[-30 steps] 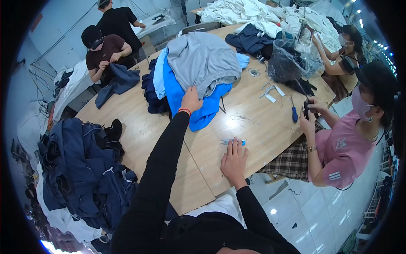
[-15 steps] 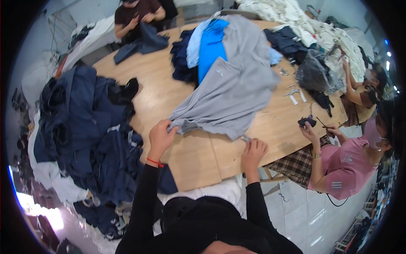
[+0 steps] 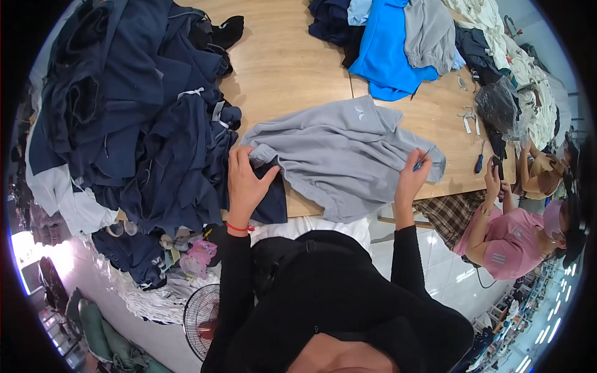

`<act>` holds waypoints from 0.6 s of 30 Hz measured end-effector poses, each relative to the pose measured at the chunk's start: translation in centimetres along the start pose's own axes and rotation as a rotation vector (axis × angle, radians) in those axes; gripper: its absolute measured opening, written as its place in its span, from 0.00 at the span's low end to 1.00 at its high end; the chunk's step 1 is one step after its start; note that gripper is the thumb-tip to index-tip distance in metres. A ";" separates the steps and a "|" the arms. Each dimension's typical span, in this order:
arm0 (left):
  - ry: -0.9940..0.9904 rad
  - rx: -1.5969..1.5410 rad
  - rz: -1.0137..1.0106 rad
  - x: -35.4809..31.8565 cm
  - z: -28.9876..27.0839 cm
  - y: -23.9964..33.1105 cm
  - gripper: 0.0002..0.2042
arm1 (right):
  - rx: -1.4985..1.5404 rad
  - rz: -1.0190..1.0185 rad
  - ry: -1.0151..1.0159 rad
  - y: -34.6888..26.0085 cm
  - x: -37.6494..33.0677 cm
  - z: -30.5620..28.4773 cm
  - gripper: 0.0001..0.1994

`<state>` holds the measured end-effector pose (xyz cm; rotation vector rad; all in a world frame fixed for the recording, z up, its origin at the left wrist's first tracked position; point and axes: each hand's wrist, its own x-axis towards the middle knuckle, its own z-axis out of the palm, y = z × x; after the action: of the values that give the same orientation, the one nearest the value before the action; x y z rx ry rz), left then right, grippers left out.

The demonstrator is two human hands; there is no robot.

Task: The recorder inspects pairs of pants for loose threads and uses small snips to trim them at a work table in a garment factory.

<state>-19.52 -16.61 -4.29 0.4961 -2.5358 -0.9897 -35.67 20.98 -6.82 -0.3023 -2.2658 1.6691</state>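
A grey fleece garment with a small white emblem lies loosely spread on the table before me. My left hand is at its ribbed cuff, thumb and fingers apart, over the edge of dark navy cloth. My right hand is closed on a small blue tool with a thin metal tip, above the garment's right end. Its exact kind is too small to make out.
Piled navy garments rise at the left. A bright blue garment and another grey one lie at the far side. White ties and a screwdriver-like blue-handled tool rest right, near a co-worker in pink. A fan stands lower left.
The grey garment has come nearer, away from the blue one, and lies across the table in front of me. My left hand's grip has opened. The view has tilted down.
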 end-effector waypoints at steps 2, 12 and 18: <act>0.023 0.032 0.008 -0.2 -0.3 -0.1 0.32 | -0.362 -0.094 -0.083 -2.1 -0.1 0.1 0.26; 0.169 -0.548 -0.250 -0.6 0.5 1.0 0.15 | -0.414 -0.228 -0.258 -0.6 3.7 -1.4 0.12; 0.369 -0.633 -0.118 1.8 -1.7 4.6 0.08 | -0.073 -0.532 -0.075 -16.0 12.1 5.6 0.17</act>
<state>-21.20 -15.22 0.45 0.5689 -1.7624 -1.5007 -48.74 15.43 8.42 0.3293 -2.2008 1.3366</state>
